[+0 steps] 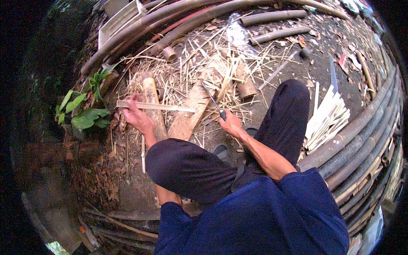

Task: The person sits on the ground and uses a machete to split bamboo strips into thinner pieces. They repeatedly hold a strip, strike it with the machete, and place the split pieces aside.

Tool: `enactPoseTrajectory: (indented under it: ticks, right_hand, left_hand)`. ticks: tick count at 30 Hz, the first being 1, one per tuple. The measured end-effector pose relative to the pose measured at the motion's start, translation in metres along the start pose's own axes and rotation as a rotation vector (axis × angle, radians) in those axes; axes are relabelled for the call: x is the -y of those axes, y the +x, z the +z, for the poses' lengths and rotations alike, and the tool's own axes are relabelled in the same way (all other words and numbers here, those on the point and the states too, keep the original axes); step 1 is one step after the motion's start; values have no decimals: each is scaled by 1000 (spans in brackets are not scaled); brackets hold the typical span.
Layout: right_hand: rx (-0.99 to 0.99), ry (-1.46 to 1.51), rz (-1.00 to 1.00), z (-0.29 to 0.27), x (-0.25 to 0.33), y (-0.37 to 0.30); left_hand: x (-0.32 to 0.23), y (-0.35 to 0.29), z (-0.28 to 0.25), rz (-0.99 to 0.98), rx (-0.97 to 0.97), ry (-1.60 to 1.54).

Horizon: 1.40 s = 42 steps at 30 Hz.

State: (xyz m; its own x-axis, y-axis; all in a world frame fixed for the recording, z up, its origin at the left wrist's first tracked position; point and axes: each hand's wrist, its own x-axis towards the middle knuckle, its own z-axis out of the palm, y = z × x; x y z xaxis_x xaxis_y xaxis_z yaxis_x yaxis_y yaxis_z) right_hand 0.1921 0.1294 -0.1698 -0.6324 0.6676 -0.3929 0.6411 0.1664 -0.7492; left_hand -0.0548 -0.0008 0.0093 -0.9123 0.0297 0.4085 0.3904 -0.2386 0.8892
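Note:
My left hand (139, 117) is closed on a flat bamboo strip (163, 106) near its left end. The strip runs level to the right, and its far end lies over a worn wooden board (189, 111). In my right hand (231, 124) is a knife (214, 102), gripped by its dark handle, with the blade slanting up and left over the board. Blade and strip are apart. A short round log (150, 91) lies beneath the strip, left of the board. Pale bamboo shavings (199, 55) are scattered around and beyond the board.
Split pale strips (327, 121) form a pile right of my knee, with a saw blade (333, 74) beyond. Long bamboo poles (361, 131) line the right side; others (170, 27) curve across the far side. A cut bamboo piece (246, 85) lies among shavings. Leafy plants (83, 112) stand left.

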Motion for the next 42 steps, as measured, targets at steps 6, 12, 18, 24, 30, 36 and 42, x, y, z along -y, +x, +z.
enactPoseTrajectory:
  ticks: [6,12,18,24,30,36,42]
  right_hand:
    - [50,145,-246,-10,60,-30]
    - [227,153,-506,-4,134,-58]
    - [135,73,-138,35,44,7]
    - [44,28,-136,60,12,4]
    - [34,38,-246,47,16,1]
    - [8,52,-162,54,-2,11]
    - [110,21,-246,26,43,-7]
  left_hand:
    - [-23,7,7,-9,-122,-229]
    - [-18,-22,15,41,-195,-154]
    - [-13,-21,4,35,-202,-195]
    - [-22,-24,17,16,-234,-183]
    - [-20,-13,13,-1,-223,-237]
    - [-26,-23,18,-39,-274,-193]
    - [-21,-9,-5,-11,-252,-328]
